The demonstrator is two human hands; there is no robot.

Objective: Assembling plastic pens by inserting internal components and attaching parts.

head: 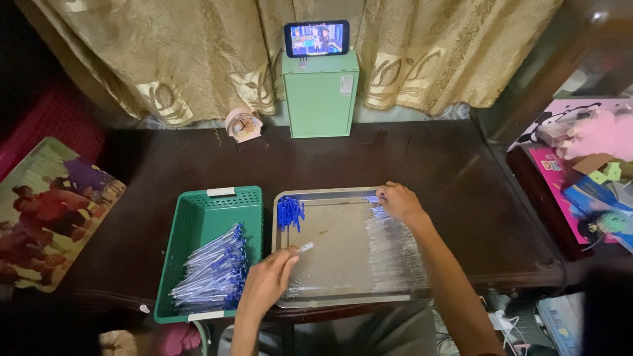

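Observation:
A shallow metal tray lies on the dark table. A heap of blue pen caps sits in its far left corner. Clear pen barrels lie in a row along its right side. My left hand rests at the tray's near left part, its fingers pinching a small clear pen piece. My right hand reaches to the far right corner of the tray, with its fingers on the pen parts there. Left of the tray a green plastic basket holds several assembled blue pens.
A green box stands at the table's back edge with a phone on top, and a small pink clock stands beside it. Curtains hang behind. A picture board lies at the left, and toys and boxes clutter the right.

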